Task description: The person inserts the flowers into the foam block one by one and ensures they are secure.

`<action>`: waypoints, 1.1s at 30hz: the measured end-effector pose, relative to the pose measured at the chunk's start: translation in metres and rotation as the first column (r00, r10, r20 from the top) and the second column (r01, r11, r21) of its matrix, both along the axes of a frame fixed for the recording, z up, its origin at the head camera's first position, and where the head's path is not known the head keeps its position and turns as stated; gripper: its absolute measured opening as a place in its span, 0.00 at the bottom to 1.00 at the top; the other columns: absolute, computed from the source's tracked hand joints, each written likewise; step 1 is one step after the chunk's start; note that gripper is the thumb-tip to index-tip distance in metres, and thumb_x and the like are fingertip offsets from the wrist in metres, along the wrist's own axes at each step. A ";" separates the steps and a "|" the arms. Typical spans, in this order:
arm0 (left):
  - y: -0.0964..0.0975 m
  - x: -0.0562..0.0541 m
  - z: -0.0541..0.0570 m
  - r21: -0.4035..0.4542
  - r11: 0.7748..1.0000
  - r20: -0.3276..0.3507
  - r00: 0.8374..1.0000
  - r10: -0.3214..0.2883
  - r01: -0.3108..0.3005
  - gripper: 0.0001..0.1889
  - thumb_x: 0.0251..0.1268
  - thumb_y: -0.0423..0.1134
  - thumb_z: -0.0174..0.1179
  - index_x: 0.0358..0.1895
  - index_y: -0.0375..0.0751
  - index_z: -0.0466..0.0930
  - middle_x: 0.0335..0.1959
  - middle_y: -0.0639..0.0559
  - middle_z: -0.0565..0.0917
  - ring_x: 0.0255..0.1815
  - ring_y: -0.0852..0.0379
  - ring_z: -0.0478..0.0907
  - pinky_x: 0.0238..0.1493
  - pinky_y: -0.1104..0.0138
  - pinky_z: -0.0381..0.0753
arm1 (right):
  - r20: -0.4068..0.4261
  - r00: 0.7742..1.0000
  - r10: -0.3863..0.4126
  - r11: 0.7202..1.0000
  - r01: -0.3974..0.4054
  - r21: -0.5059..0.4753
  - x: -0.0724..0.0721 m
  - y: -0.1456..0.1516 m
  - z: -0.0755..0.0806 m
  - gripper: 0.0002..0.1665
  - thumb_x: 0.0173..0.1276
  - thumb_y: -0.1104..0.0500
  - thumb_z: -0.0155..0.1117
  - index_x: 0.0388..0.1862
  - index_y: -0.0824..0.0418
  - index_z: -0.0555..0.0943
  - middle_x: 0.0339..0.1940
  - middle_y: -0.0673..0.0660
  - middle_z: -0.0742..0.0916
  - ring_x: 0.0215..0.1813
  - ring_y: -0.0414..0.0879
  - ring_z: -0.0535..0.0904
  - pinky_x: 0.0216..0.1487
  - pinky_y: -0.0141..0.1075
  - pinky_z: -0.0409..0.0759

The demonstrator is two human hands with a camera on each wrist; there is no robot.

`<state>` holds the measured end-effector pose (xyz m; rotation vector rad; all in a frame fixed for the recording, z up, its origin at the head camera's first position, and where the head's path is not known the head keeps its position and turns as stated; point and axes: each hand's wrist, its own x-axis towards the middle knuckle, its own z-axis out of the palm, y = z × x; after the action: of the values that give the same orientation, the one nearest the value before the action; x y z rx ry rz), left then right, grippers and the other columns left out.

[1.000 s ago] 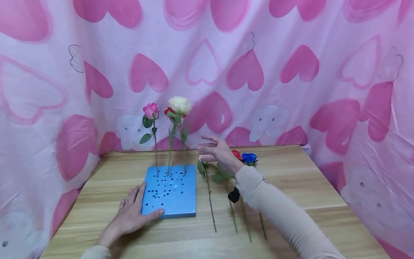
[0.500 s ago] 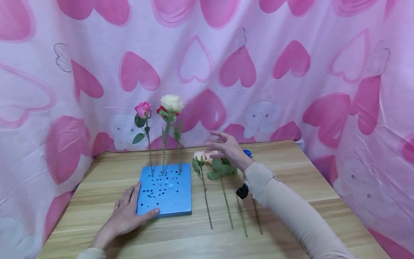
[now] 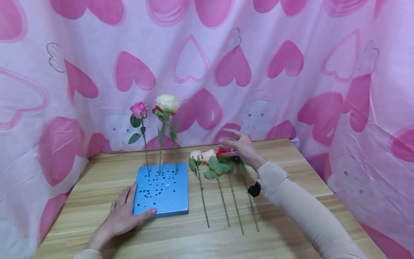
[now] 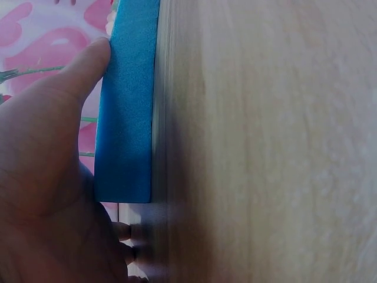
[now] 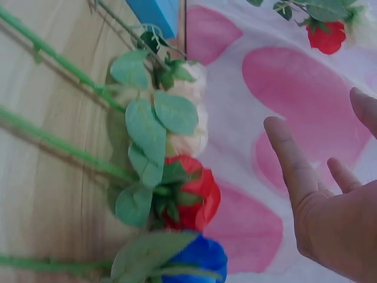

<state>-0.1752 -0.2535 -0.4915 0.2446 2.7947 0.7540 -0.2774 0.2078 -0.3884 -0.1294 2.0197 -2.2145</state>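
My left hand (image 3: 120,217) rests against the near left corner of a blue foam block (image 3: 174,203) pocked with small holes. Its fingers lie along the left side, and the thumb presses the near edge. Standing in the block's far holes are a pink rose (image 3: 139,109), a white rose (image 3: 167,103) and a red rose (image 3: 156,109) partly behind the white one. With fingers spread and nothing held, my right hand (image 3: 242,146) hovers over the heads of a lying red rose (image 5: 197,191) and blue rose (image 5: 200,259). Left of these lie a pale rose (image 3: 196,155) and a peach rose (image 3: 208,155).
The lying stems point toward the near edge of the wooden table (image 3: 168,239), right of the block. A pink heart-patterned curtain (image 3: 271,21) encloses the back and both sides. A small black device (image 3: 254,189) sits at the right wrist.
My right hand has moved right, from over the pale roses to over the red and blue ones. The left hand stays at the block. The head view has shifted slightly.
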 end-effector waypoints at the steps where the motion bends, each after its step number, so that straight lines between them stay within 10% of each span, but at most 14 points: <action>1: 0.000 0.000 0.000 -0.003 1.000 -0.004 1.000 -0.002 0.002 0.73 0.67 0.78 0.66 0.92 0.35 0.29 0.88 0.16 0.39 0.87 0.14 0.32 0.77 0.16 0.32 | 0.002 1.000 -0.003 1.000 0.003 0.007 0.002 0.004 0.000 0.41 0.80 0.60 0.75 0.87 0.53 0.70 0.77 0.66 0.82 0.75 0.67 0.82 0.72 0.68 0.79; 33: -0.002 0.000 0.001 0.032 0.999 -0.034 0.999 -0.021 0.022 0.73 0.67 0.76 0.68 0.92 0.34 0.30 0.87 0.16 0.41 0.85 0.11 0.33 0.76 0.15 0.31 | 0.144 0.984 -0.103 0.982 0.078 0.171 0.080 0.075 -0.058 0.51 0.76 0.52 0.80 0.89 0.62 0.64 0.79 0.71 0.79 0.78 0.69 0.78 0.66 0.60 0.88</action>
<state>-0.1755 -0.2559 -0.4905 0.2950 2.8082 0.7976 -0.1973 0.2831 -0.4464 0.1483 2.1511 -2.0256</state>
